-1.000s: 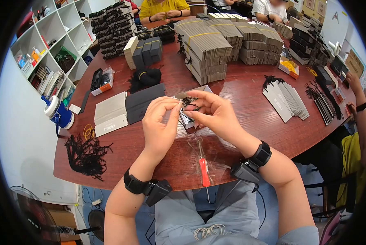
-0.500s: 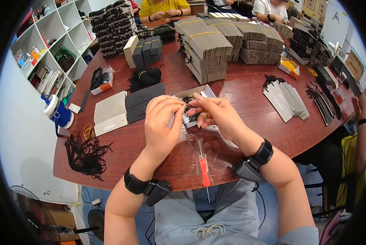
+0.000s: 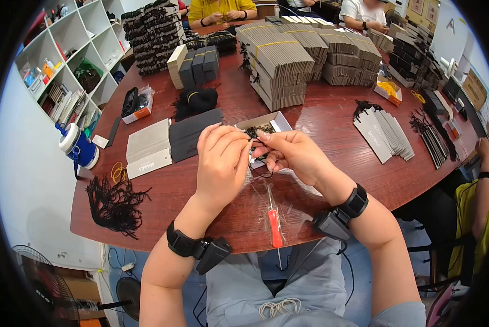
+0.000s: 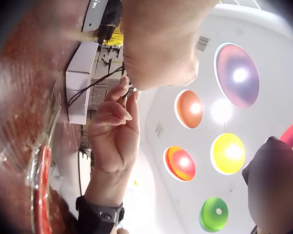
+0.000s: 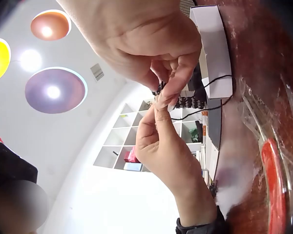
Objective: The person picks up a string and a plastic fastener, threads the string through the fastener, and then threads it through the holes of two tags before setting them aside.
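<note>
My left hand [image 3: 220,163] and right hand [image 3: 301,155] meet fingertip to fingertip above the table. Between them they pinch a thin black cord [image 5: 219,78], whose loop hangs below the fingers in both wrist views. A small dark beaded or knotted bit [image 5: 159,88] shows at the fingertips; its exact kind is hidden by the fingers. Just behind the hands stands a white open box [image 3: 280,121] with black stringy pieces inside. Below them on the table lies a red-handled tool [image 3: 275,228] with a thin metal shaft, in clear plastic.
Grey tag cards [image 3: 149,163] and black cards [image 3: 192,133] lie left of the box. A heap of black cords [image 3: 113,204] is near the left edge, beside a blue bottle [image 3: 81,147]. Banded card stacks [image 3: 280,65] rise behind; fanned tags [image 3: 383,133] lie to the right.
My right fingers, spread earlier, have drawn together in a pinch on the cord near the left fingertips. The left hand keeps its pinch. At far right another person's hand has lowered.
</note>
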A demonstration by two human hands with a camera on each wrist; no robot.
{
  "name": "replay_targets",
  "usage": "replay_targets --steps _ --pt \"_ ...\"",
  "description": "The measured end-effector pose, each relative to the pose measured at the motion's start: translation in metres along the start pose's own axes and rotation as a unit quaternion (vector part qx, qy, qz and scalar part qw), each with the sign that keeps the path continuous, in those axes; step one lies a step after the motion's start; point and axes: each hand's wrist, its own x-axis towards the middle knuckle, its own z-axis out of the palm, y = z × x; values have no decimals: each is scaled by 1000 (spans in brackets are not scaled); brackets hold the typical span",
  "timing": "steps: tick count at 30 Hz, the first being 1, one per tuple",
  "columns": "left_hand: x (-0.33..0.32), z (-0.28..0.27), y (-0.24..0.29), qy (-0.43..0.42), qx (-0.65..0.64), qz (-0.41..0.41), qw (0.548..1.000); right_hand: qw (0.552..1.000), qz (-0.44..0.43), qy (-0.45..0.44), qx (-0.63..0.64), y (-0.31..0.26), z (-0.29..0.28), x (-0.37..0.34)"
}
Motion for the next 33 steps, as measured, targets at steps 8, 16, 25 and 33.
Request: replay_targets --steps 8,16,25,33 --pt "1 0 -1 -9 -16 17 1000 1000 -8 -17 7 4 -3 1" --pt "-5 6 -2 -34 -186 -167 968 996 -52 -25 -63 -1 -3 0" --pt "-3 4 -2 -201 -591 -507 594 995 -68 -63 -47 -12 -10 -2" --pt "3 -1 5 -187 -616 -536 545 997 -57 -37 34 -8 -16 3"
